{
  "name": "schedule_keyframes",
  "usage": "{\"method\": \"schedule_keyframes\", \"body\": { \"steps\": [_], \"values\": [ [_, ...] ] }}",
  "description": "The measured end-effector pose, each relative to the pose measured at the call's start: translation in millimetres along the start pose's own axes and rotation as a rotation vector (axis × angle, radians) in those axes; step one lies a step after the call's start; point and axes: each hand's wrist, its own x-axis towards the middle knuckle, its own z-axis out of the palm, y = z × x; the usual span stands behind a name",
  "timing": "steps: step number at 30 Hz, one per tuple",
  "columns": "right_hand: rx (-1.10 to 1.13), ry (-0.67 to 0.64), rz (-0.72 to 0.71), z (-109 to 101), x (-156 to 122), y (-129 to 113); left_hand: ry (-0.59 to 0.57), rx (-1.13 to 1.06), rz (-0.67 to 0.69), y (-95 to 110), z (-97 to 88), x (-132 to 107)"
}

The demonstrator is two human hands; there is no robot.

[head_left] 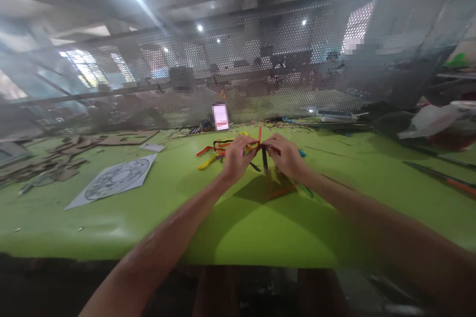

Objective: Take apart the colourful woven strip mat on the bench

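My left hand (237, 157) and my right hand (285, 156) meet above the green table, their fingers pinched together. Between the fingertips a narrow red strip (260, 133) sticks up and a black strip (265, 159) hangs down. The strips appear to cross or join there, but the fingers hide how. Beside and behind my left hand lie more bent strips in red, black and yellow, including a yellow strip (207, 162). Near my right wrist the end of a green strip (308, 191) shows, and orange-brown strips lie blurred below that hand.
A sheet with a printed ring pattern (117, 178) lies on the green table (111, 237). Left of it are brown cut-out pieces (74, 153). A lit phone (220, 116) stands by the perforated screen (238, 69). A white tray (336, 116) and a plastic bag (433, 121) sit right.
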Motion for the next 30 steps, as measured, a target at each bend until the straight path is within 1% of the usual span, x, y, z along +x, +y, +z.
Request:
{"method": "schedule_keyframes", "body": {
  "steps": [8,15,19,23,26,30],
  "values": [
    [-0.034,-0.043,-0.043,2,-2,2,-0.053,-0.054,-0.07,5,1.8,-4],
    [-0.097,0.012,-0.052,3,-3,-2,-0.052,-0.014,-0.053,13,-0.3,0],
    [-0.121,0.014,-0.026,2,-3,-4,-0.075,-0.006,-0.053,11,-0.4,1],
    [-0.132,-0.06,-0.029,6,-4,-5,-0.104,0.011,-0.038,4,0.0,-1],
    [-0.202,-0.105,0.017,7,-4,-7,-0.114,0.051,0.002,1,-0.8,-2],
    [-0.279,-0.233,0.062,-3,-1,-14,-0.149,0.133,0.078,6,-3.0,0]
  ]
}}
